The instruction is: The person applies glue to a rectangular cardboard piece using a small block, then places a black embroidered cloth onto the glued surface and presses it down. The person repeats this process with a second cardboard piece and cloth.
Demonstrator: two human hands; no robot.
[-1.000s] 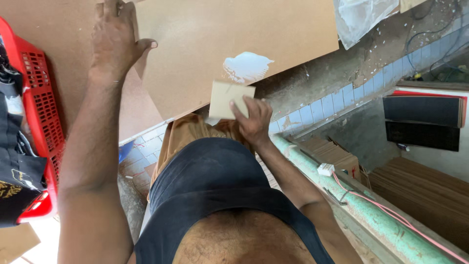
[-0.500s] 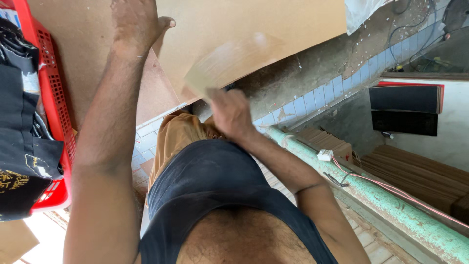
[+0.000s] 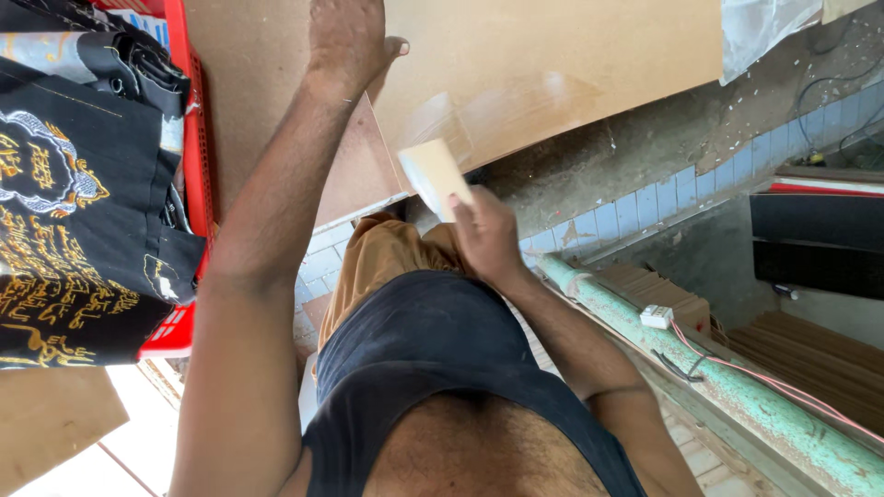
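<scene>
A person's left hand [image 3: 345, 41] lies flat, fingers spread, on a brown fibreboard sheet [image 3: 571, 64], while the right hand [image 3: 486, 237] is closed around a pale rectangular block [image 3: 435, 175] held at the sheet's near edge. Beside them, a red plastic crate [image 3: 191, 184] holds black embroidered cloth [image 3: 74, 212]. In judgement, the sheet could slide if the flat hand eases its pressure, and the block could slip from the grip. Against half a second ago, the block is raised and plainly visible rather than blurred; the white smear seen a second ago no longer shows.
</scene>
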